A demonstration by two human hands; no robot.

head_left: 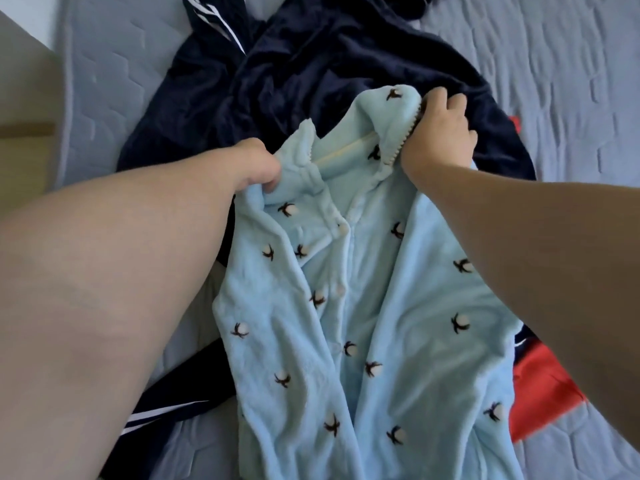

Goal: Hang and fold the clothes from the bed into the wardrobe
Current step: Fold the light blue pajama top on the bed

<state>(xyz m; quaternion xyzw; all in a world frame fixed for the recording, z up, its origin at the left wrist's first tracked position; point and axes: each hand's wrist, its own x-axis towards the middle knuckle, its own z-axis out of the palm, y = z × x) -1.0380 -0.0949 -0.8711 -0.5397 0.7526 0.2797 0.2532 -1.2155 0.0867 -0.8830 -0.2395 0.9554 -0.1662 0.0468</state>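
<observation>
Item: pyjama top, pale blue plush fleece, scattered with small brown-and-white cotton-boll motifs. The front placket is shut with round pale buttons. It lies front up in the centre of the frame on top of the other clothes. Its long axis runs from the collar at upper centre down to the hem at the lower edge, so the collar points toward the top of the frame. A pale straight bar shows inside the neck opening.

Hands: the left hand grips a bunch of the ruffled collar edge at the left shoulder. The right hand, fingers curled, holds the collar's stitched edge at the right.

Beneath: navy robe, deep soft pile, crumpled. Navy striped garment, smooth with white stripes, upper left. Red garment, smooth, lower right.

Support: bed, grey quilted surface.
</observation>
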